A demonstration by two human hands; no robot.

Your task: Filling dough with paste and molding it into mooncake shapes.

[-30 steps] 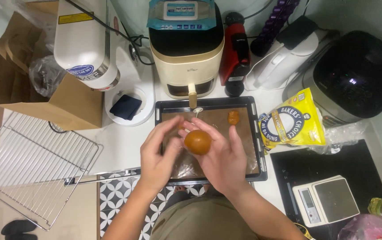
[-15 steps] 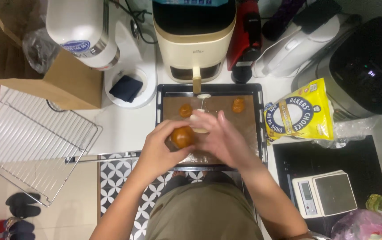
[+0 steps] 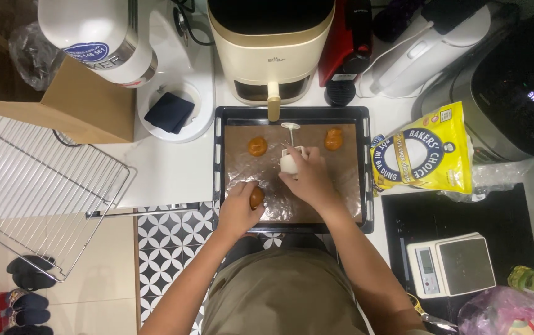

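Observation:
A black baking tray (image 3: 217, 161) lined with foil lies in front of me. Two orange-brown dough pieces sit on it, one at the back left (image 3: 257, 146) and one at the back right (image 3: 334, 139). My left hand (image 3: 239, 208) holds a round orange-brown dough ball (image 3: 256, 197) at the tray's front left. My right hand (image 3: 307, 180) grips a white plunger mould (image 3: 289, 160) upright over the tray's middle, its handle pointing away from me.
A cream appliance (image 3: 271, 49) stands behind the tray, a white stand mixer (image 3: 124, 56) to its left. A yellow flour bag (image 3: 425, 155) lies right of the tray, a small scale (image 3: 453, 263) nearer me. A wire rack (image 3: 37, 186) sits far left.
My hands came apart: the left carried the dough ball down to the tray's front left, and the right kept the white mould over the middle. The camera moved closer.

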